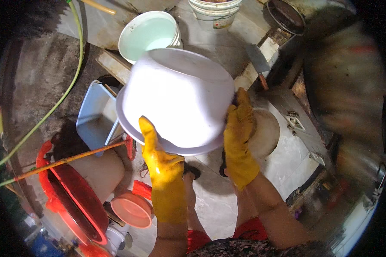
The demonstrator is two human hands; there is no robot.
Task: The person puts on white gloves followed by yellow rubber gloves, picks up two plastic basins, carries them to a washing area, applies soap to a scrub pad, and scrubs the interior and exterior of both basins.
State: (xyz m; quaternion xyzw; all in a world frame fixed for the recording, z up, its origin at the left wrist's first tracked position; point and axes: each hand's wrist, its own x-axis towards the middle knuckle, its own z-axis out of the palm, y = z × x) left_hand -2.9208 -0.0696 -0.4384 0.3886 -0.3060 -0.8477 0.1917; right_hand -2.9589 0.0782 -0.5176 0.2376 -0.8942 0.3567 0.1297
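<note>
A large whitish plastic basin (176,98) is held up in front of me, tipped so that its outer side and base face me. In a long yellow rubber glove, my left hand (158,162) grips the rim at the lower left, thumb against the outer wall. My right hand (241,137), gloved the same way, clasps the right side of the basin. Fingers under the rim are hidden. Just beyond the basin stands a white bucket (126,38) of pale, bluish water.
A blue rectangular tub (90,115), an orange stick (64,161), red basins (81,197) and a small pink bowl (132,209) lie to the left. A green hose (75,77) curves past. Another bucket (214,17) stands at the back; a trowel-like tool (257,60) rests at right.
</note>
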